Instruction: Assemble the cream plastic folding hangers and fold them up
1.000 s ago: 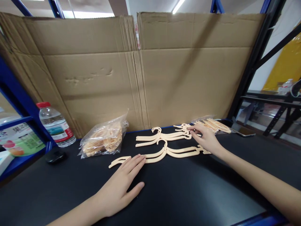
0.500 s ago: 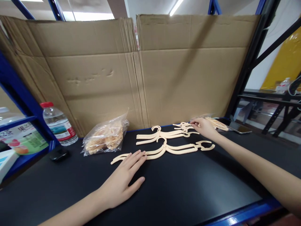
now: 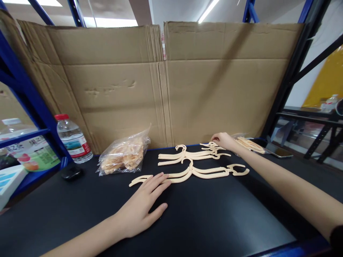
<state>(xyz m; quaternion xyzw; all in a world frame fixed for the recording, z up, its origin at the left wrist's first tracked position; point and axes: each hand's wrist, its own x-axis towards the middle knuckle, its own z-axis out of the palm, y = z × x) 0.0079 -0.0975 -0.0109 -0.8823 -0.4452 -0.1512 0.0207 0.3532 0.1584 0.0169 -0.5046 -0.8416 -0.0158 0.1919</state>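
My left hand (image 3: 143,205) lies flat with its fingers stretched out. Its fingertips rest on the left arm of a cream plastic folding hanger (image 3: 207,174), which lies spread on the table with its hook toward the back. Behind that hanger lies another cream hanger (image 3: 171,157), its arms partly overlapping. Farther back, my right hand (image 3: 225,140) is closed, fingers bent down over a small pile of cream hanger parts (image 3: 213,146). What the right fingertips hold, if anything, is too small to make out.
A clear bag of cream parts (image 3: 124,155) lies at the back left, near a water bottle (image 3: 73,139) and a black mouse (image 3: 71,173). More cream parts (image 3: 250,144) and a phone (image 3: 280,150) lie at the right. Cardboard (image 3: 214,82) walls the back.
My right hand has moved left over the small pile of parts. My left hand stays on the front hanger. The whole view has shifted slightly.
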